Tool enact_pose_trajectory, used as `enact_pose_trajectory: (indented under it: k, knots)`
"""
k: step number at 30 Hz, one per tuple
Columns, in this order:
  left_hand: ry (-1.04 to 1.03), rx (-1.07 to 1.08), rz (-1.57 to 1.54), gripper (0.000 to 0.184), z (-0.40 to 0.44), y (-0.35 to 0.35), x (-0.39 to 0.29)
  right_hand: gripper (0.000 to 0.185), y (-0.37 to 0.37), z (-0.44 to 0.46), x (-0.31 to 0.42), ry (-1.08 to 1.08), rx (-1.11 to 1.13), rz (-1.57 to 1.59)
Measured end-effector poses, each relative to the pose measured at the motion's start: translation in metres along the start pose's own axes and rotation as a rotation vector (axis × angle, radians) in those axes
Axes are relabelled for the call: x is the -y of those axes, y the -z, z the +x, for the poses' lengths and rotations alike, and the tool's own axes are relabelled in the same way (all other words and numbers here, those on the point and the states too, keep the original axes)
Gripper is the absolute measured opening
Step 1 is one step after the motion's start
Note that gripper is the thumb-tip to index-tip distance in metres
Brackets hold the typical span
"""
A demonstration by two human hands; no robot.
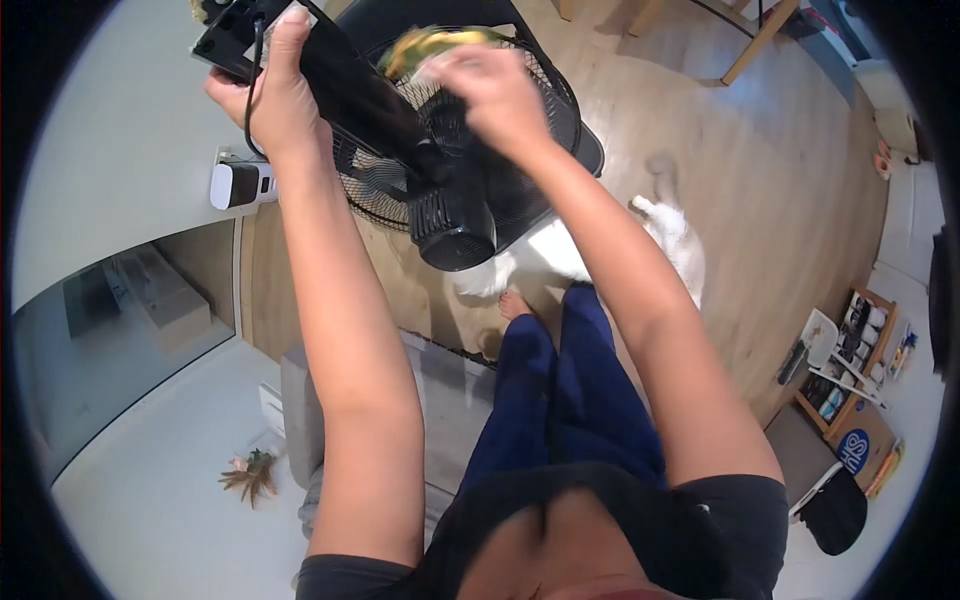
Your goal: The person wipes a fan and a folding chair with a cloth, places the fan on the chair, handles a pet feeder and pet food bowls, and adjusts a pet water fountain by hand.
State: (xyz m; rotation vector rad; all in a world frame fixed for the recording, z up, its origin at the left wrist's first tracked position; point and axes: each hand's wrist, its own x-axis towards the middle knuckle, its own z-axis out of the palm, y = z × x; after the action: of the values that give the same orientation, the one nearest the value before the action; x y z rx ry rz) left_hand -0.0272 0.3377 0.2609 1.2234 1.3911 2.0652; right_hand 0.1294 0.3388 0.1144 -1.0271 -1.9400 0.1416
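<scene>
My left hand (285, 105) grips the black stand of an electric fan (360, 95) near its base, with a black cord hanging beside the wrist. The fan lies tilted, its round wire grille (560, 85) away from me and its motor housing (455, 235) toward me. Blurred by motion, my right hand (490, 90) is closed on a yellow and green cloth (435, 45) at the grille's far side. The fingertips are smeared, and part of the cloth is hidden behind the hand.
A black seat (590, 150) is under the fan. By my feet is a white cat (675, 235), its tail raised. A grey sofa (385, 450) stands on the left, a white device (240, 187) is at the wall, and a shelf (850, 350) holds small items on the right.
</scene>
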Motion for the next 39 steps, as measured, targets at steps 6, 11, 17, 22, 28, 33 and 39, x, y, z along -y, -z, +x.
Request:
enact_pose_trajectory:
  k: [6, 11, 17, 22, 28, 33, 39]
  knots:
    - [-0.012, 0.000, -0.039, 0.057, -0.005, 0.004, 0.000, 0.028, -0.018, 0.025, -0.041, 0.095, -0.012, -0.226]
    - [0.018, -0.016, -0.010, 0.056, -0.007, 0.011, 0.002, 0.031, 0.011, -0.022, -0.173, -0.920, 0.697, -0.459]
    - [0.038, -0.012, -0.101, 0.068, -0.008, 0.011, 0.001, 0.033, 0.022, 0.080, -0.045, -0.022, 0.162, -0.036]
    - [-0.016, -0.020, -0.039, 0.058, -0.012, 0.012, 0.001, 0.030, 0.000, 0.054, -0.083, -0.206, 0.394, -0.255]
    - [0.009, -0.038, -0.060, 0.059, -0.014, 0.015, 0.000, 0.031, 0.060, 0.007, -0.169, -0.586, 0.892, -0.670]
    - [-0.022, -0.021, -0.022, 0.060, -0.015, 0.019, 0.000, 0.038, 0.045, 0.050, -0.127, -0.458, 0.682, -0.422]
    - [0.027, -0.039, -0.033, 0.060, -0.025, 0.038, -0.008, 0.051, 0.038, 0.040, -0.113, -0.421, 0.848, 0.007]
